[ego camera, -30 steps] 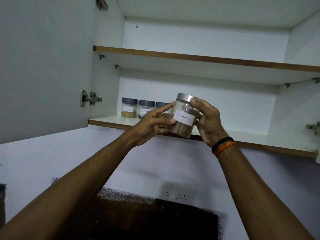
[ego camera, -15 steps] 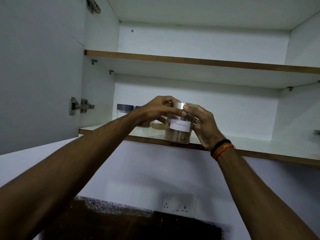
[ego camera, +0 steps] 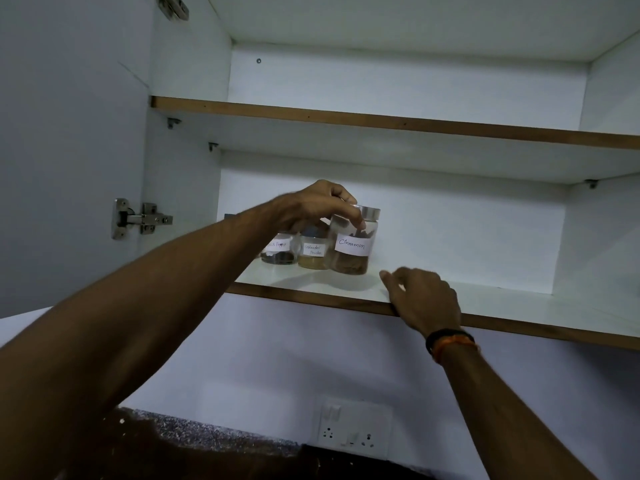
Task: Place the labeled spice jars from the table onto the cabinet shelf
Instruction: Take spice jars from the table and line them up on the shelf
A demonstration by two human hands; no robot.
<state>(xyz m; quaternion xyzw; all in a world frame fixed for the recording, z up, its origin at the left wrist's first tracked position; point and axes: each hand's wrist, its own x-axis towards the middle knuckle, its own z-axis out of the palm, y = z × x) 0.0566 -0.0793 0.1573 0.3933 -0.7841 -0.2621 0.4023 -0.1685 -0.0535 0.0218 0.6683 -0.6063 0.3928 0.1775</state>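
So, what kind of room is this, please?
Probably a home kitchen: a white wall cabinet with wood-edged shelves holds clear labelled spice jars, one marked Cinnamon; below are a speckled stone counter and a white wall socket.

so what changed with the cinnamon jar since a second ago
The cinnamon jar went from held in front of the shelf by both hands to standing on it, beside the coriander jar. The right hand let go and dropped to the shelf's front edge; the left hand keeps its fingers on the jar near the lid. The jars at the back stayed put.
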